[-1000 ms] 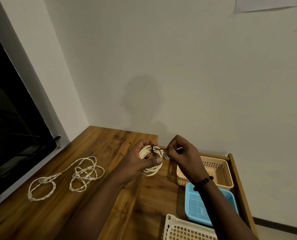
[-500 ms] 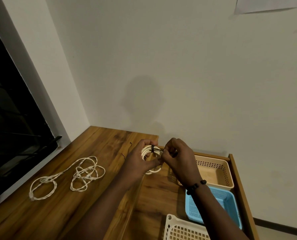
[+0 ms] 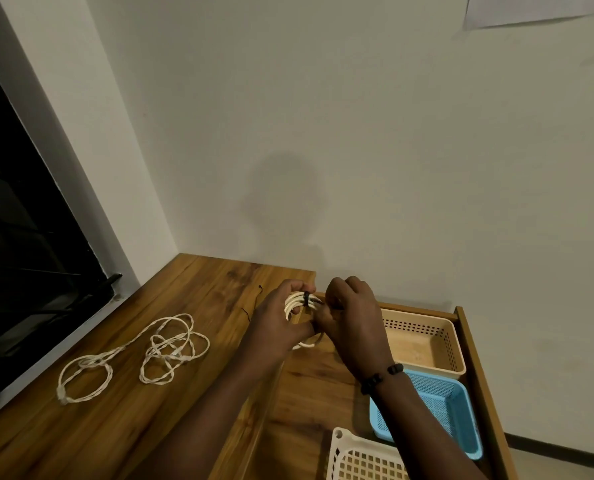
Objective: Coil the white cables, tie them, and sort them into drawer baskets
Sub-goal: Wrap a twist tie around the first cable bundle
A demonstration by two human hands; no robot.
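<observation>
Since a second ago the right hand (image 3: 349,315) moved in close, pinching the black tie (image 3: 307,299) on the coil (image 3: 297,303). The left hand (image 3: 281,322) gripped that coil above the drawer (image 3: 475,368), at 12 o'clock from the baskets. A loose tie could let it spring open.

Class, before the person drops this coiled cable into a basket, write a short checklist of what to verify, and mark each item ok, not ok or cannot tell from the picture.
1. Coil held firmly: the left hand grips the coiled cable. Ok.
2. Tie around the coil: a black tie wraps the strands. Ok.
3. Tie fastened: the right hand pinches at it and hides the end. Cannot tell.
4. Basket free to take it: the beige basket is open and shows nothing inside. Ok.
5. All cables coiled: a loose cable lies uncoiled on the table. Not ok.
</observation>
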